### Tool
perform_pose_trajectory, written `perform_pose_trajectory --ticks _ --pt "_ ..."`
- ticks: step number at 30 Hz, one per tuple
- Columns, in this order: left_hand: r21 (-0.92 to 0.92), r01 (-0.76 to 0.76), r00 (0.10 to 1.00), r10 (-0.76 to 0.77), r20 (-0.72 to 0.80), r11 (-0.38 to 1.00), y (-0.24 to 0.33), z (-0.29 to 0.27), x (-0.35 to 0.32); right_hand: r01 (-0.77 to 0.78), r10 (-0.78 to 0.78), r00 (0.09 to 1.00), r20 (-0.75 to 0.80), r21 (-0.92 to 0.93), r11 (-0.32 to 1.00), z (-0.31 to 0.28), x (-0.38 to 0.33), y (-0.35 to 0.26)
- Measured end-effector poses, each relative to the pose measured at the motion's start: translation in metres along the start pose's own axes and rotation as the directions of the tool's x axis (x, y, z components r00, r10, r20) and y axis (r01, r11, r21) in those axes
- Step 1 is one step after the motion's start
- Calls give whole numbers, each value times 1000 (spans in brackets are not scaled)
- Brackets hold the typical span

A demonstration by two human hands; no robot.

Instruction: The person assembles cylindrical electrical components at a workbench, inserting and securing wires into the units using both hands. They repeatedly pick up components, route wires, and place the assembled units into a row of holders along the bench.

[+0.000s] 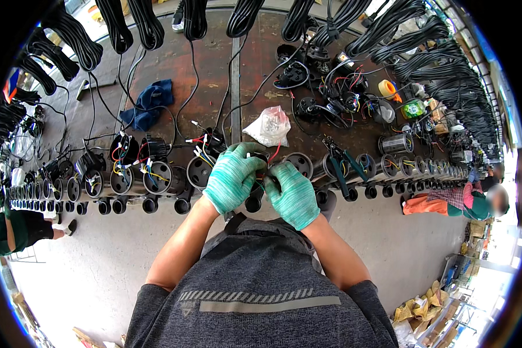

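My left hand (233, 177), in a green knitted glove, bends its fingers over a black motor housing (254, 203) at the table's near edge. My right hand (293, 196), gloved alike, meets it from the other side, thumb and fingers pinched together. Between the fingertips are thin wires, and a red wire (274, 153) sticks up above them. The gloves hide the wire ends and most of the housing. Beside my left hand stands an open round housing (198, 173) with holes in its face; another round housing (299, 164) sits just beyond my right hand.
Dark-handled pliers (345, 162) lie across housings to the right. A clear bag of small white parts (269, 126) and a blue cloth (149, 105) lie farther back. Coiled black cables (246, 17) hang along the far side. Other people (467, 200) stand at both ends.
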State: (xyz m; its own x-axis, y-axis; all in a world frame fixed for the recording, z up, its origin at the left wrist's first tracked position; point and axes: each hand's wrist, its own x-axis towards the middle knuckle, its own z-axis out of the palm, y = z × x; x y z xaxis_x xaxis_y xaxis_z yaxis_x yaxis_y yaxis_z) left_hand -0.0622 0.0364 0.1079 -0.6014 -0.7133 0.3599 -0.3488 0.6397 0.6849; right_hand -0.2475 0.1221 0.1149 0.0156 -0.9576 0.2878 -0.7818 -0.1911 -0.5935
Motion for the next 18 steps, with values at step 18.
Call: perform_pose_trajectory --ticks 18 --pt "1 45 998 -45 36 999 1 -4 -1 -141 153 987 -59 164 976 -52 37 17"
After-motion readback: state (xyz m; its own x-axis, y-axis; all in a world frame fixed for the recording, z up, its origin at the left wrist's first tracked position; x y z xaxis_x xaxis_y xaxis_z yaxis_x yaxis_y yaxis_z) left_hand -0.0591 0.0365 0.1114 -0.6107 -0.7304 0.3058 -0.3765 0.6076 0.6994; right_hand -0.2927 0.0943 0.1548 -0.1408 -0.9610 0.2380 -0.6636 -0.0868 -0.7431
